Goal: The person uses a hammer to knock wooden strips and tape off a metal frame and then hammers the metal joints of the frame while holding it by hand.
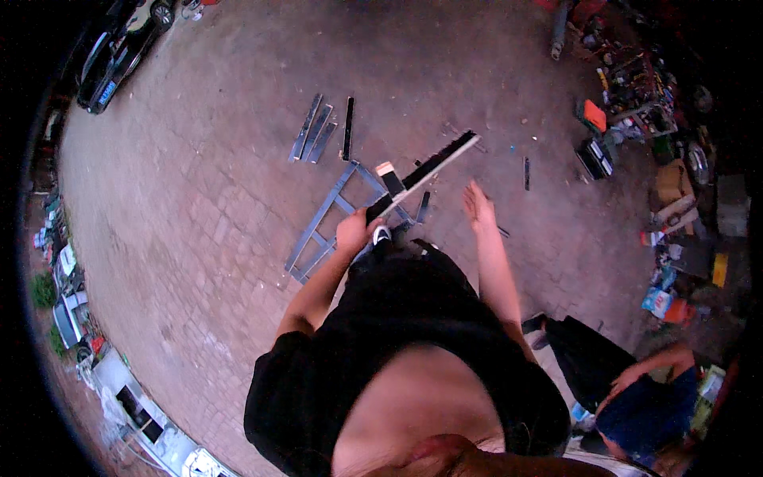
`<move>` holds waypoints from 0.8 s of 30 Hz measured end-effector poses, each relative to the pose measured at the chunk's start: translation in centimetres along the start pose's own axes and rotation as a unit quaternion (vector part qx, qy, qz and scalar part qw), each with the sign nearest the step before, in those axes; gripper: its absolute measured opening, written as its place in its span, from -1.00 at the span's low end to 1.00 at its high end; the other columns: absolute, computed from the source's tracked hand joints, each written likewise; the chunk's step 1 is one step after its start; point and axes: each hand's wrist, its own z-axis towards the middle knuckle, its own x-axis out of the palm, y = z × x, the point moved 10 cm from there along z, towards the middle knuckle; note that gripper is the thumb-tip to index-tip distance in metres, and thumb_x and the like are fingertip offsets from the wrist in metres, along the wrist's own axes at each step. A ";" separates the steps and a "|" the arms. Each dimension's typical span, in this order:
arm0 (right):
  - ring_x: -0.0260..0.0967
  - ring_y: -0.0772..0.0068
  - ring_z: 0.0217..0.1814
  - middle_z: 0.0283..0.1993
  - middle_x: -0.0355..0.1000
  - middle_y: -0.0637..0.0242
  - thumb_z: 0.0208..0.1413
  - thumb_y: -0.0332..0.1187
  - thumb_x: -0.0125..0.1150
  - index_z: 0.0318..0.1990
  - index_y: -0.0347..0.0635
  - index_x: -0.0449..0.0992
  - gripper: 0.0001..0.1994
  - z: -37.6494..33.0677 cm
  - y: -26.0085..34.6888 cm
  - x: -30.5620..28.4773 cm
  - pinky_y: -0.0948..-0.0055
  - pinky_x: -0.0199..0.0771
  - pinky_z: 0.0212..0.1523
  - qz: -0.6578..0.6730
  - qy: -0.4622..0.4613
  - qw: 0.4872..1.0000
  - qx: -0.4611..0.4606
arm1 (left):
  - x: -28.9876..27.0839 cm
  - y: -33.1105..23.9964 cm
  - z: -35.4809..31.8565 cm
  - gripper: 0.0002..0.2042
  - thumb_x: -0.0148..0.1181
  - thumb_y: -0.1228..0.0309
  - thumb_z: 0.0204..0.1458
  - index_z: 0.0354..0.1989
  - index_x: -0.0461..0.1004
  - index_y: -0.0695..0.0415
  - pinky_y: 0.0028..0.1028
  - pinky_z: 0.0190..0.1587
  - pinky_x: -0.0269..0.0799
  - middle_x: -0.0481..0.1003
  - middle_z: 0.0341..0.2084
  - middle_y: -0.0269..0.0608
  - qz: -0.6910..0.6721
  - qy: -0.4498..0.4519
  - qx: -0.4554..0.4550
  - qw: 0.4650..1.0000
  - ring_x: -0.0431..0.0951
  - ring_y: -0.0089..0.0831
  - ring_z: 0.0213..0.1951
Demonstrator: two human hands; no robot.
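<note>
My left hand (355,230) grips one end of a long metal bar (433,168) that slants up to the right above the ground. My right hand (478,204) hangs free beside it, fingers spread, holding nothing. Below the bar a welded metal frame (324,216) lies flat on the brick paving. A shoe (382,235) shows just under my left hand. My black shirt fills the lower middle of the view.
Several loose metal strips (316,131) lie on the paving beyond the frame. Tools and boxes (636,103) crowd the right side. Another person (628,381) crouches at the lower right. A dark car (119,52) is parked at the upper left.
</note>
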 end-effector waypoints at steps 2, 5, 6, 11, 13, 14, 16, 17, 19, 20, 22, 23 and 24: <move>0.21 0.30 0.11 0.06 0.30 0.22 -0.01 -0.12 0.23 0.05 -0.20 0.30 -0.48 -0.8 -1.6 -1.0 0.43 0.20 0.09 0.056 0.003 0.998 0.009 | -0.4 3.7 1.0 -0.46 0.02 -0.08 -0.05 -0.16 0.37 0.20 -0.13 -0.33 0.41 0.48 -0.40 0.09 0.010 -0.025 -0.058 0.998 0.50 0.00 -0.35; 0.28 0.39 0.00 0.02 0.34 0.25 -0.01 -0.11 0.23 -0.02 -0.20 0.36 -0.54 -1.6 -4.1 -5.2 0.50 0.28 -0.04 0.093 -0.047 0.995 0.000 | -2.1 10.3 4.7 -0.40 0.05 -0.11 -0.09 -0.13 0.35 0.23 -0.12 -0.29 0.41 0.48 -0.38 0.10 0.018 -0.039 -0.123 0.991 0.50 0.02 -0.32; 0.30 0.42 -0.08 -0.05 0.37 0.27 0.00 -0.11 0.22 -0.06 -0.20 0.39 -0.57 -1.6 -5.0 -7.0 0.50 0.29 -0.11 0.085 -0.072 0.994 -0.011 | -3.2 12.4 6.8 -0.35 0.08 -0.14 -0.13 -0.09 0.34 0.24 -0.13 -0.26 0.41 0.48 -0.35 0.12 0.017 -0.047 -0.139 0.989 0.50 0.02 -0.27; 0.32 0.53 -0.42 -0.41 0.43 0.37 0.02 -0.11 0.18 -0.24 -0.12 0.49 -0.71 -2.0 -13.3 -18.9 0.50 0.29 -0.42 -0.057 -0.190 0.979 -0.041 | -9.3 15.0 14.3 -0.23 0.15 -0.19 -0.22 -0.04 0.34 0.31 -0.22 -0.11 0.40 0.46 -0.22 0.15 0.294 -0.180 0.000 0.939 0.47 -0.05 -0.11; 0.28 0.52 -0.49 -0.50 0.38 0.39 0.02 -0.10 0.17 -0.30 -0.13 0.49 -0.72 -2.9 -17.4 -23.8 0.46 0.27 -0.48 -0.173 -0.258 0.949 -0.052 | -3.6 18.7 16.8 -0.34 0.13 -0.13 -0.16 -0.12 0.41 0.30 -0.23 -0.14 0.41 0.48 -0.27 0.15 0.147 0.089 -0.064 0.983 0.49 -0.04 -0.15; 0.26 0.51 -0.52 -0.54 0.35 0.39 0.02 -0.10 0.17 -0.32 -0.14 0.49 -0.72 -4.0 -19.7 -26.5 0.44 0.26 -0.51 -0.221 -0.310 0.924 -0.025 | -1.8 18.6 16.9 -0.39 0.12 -0.10 -0.14 -0.15 0.43 0.27 -0.23 -0.15 0.41 0.48 -0.28 0.13 0.068 0.098 -0.047 0.992 0.49 -0.04 -0.16; 0.39 0.29 -0.26 -0.30 0.46 0.19 0.01 0.06 0.05 -0.29 -0.33 0.50 -0.49 -6.7 -25.6 -30.0 0.30 0.36 -0.26 -0.374 -0.326 0.862 0.101 | 2.7 19.0 16.1 -0.49 0.09 -0.05 -0.09 -0.22 0.47 0.22 -0.23 -0.17 0.41 0.49 -0.32 0.11 -0.090 0.088 -0.008 0.992 0.50 -0.04 -0.19; 0.37 0.30 -0.28 -0.34 0.45 0.20 0.02 0.07 0.02 -0.31 -0.28 0.52 -0.51 -7.8 -28.1 -30.5 0.31 0.37 -0.28 -0.441 -0.284 0.843 0.121 | 5.8 19.8 14.8 -0.53 0.07 -0.02 -0.06 -0.22 0.48 0.18 -0.22 -0.18 0.40 0.50 -0.33 0.08 -0.131 0.089 0.004 0.987 0.50 -0.04 -0.20; 0.36 0.33 -0.32 -0.38 0.43 0.22 0.03 0.03 -0.02 -0.33 -0.22 0.53 -0.56 -10.7 -32.7 -31.5 0.34 0.37 -0.32 -0.544 -0.215 0.789 0.190 | 13.3 22.1 11.3 -0.57 0.02 0.00 -0.03 -0.20 0.47 0.12 -0.20 -0.19 0.40 0.51 -0.34 0.05 -0.174 0.143 0.015 0.974 0.50 -0.05 -0.21; 0.35 0.34 -0.34 -0.40 0.43 0.24 0.03 -0.02 -0.02 -0.35 -0.22 0.52 -0.59 -11.7 -34.5 -31.6 0.34 0.37 -0.33 -0.575 -0.171 0.772 0.212 | 17.8 23.8 9.1 -0.56 0.01 0.00 -0.03 -0.18 0.47 0.11 -0.19 -0.18 0.39 0.51 -0.34 0.04 -0.147 0.215 0.001 0.966 0.50 -0.06 -0.21; 0.34 0.37 -0.38 -0.43 0.42 0.28 0.04 -0.11 -0.02 -0.37 -0.22 0.52 -0.66 -12.2 -35.7 -31.0 0.34 0.36 -0.37 -0.638 -0.107 0.740 0.182 | 24.8 29.5 3.2 -0.55 0.02 0.04 -0.02 -0.06 0.40 0.11 -0.20 -0.13 0.37 0.46 -0.19 0.02 -0.045 0.314 -0.109 0.942 0.46 -0.12 -0.12; 0.33 0.38 -0.40 -0.44 0.42 0.30 0.04 -0.15 -0.02 -0.39 -0.23 0.51 -0.69 -11.7 -35.3 -30.0 0.34 0.36 -0.39 -0.681 -0.074 0.715 0.137 | 27.3 32.8 -0.4 -0.53 0.02 0.06 -0.01 0.00 0.37 0.11 -0.20 -0.11 0.36 0.44 -0.11 0.01 -0.011 0.358 -0.211 0.909 0.44 -0.14 -0.07; 0.33 0.39 -0.42 -0.46 0.42 0.31 0.05 -0.19 -0.02 -0.40 -0.23 0.51 -0.72 -11.0 -34.2 -28.6 0.35 0.35 -0.41 -0.732 -0.044 0.676 0.073 | 26.9 29.3 -0.7 -0.52 0.01 0.02 -0.01 -0.02 0.37 0.11 -0.20 -0.18 0.38 0.45 -0.17 -0.04 -0.102 0.217 0.004 0.971 0.45 -0.13 -0.15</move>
